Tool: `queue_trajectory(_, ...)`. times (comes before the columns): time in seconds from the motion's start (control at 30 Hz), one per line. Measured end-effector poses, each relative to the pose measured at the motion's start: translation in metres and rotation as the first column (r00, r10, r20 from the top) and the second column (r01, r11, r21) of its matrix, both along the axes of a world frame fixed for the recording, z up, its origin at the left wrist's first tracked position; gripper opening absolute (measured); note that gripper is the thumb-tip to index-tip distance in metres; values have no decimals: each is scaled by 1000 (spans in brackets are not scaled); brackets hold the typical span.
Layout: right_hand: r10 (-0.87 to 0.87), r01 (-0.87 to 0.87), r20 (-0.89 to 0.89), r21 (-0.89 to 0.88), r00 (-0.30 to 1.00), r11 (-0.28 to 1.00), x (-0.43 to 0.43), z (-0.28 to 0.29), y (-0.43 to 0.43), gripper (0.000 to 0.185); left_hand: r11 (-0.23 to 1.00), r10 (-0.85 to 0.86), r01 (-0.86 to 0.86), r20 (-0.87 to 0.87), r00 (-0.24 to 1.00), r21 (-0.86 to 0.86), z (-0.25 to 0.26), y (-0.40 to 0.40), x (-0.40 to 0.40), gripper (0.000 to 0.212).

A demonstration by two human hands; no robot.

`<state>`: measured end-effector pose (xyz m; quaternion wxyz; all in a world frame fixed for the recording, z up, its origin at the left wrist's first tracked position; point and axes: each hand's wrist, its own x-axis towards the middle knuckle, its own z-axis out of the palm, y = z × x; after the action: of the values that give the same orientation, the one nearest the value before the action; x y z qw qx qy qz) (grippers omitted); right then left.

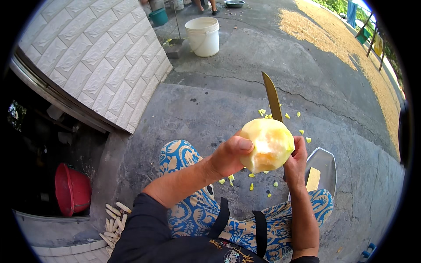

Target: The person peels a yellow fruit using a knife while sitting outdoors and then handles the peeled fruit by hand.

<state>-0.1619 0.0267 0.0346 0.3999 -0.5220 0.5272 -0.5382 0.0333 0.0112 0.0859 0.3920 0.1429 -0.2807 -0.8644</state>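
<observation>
A peeled, pale yellow melon or gourd [271, 144] is held up in front of my knees, with a hollowed, orange-tinged patch on the face toward me. My left hand [232, 153] grips its left side, the thumb pressed on the near face. Behind the right side of it, my right hand [296, 161] holds a knife whose long blade [272, 95] points up and away from me. The fruit covers part of the blade; most of the handle is hidden. Yellow-green peel scraps [251, 186] lie scattered on the concrete below and beyond.
A grey metal tray [325, 164] with a flat pale piece [313, 179] sits by my right knee. Corn cobs [115, 223] and a red basin [79, 190] are at left. Ahead stand a white bucket [203, 37], a person's legs [207, 6] and spread grain [306, 33].
</observation>
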Motion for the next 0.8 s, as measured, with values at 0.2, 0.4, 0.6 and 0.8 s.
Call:
queue_trajectory(0.2, -6, 6, -25, -5, 1000, 1000, 1, 4, 2, 15, 1000, -7, 7, -9, 1000, 7, -1, -1, 0, 89)
queue_trajectory(0.4, -3, 3, -33, -14, 999, 1000, 2, 5, 2, 16, 1000, -27, 27, -25, 999, 4, -3, -2, 0, 88)
queue_trajectory(0.6, 5, -5, -15, -8, 1000, 1000, 0, 2, 1, 17, 1000, -27, 28, -33, 999, 14, 2, -1, -2, 88)
queue_trajectory(0.8, 3, -3, -8, 1, 1000, 1000, 0, 1, 1, 15, 999, -27, 27, -32, 999, 17, 2, 0, -2, 89)
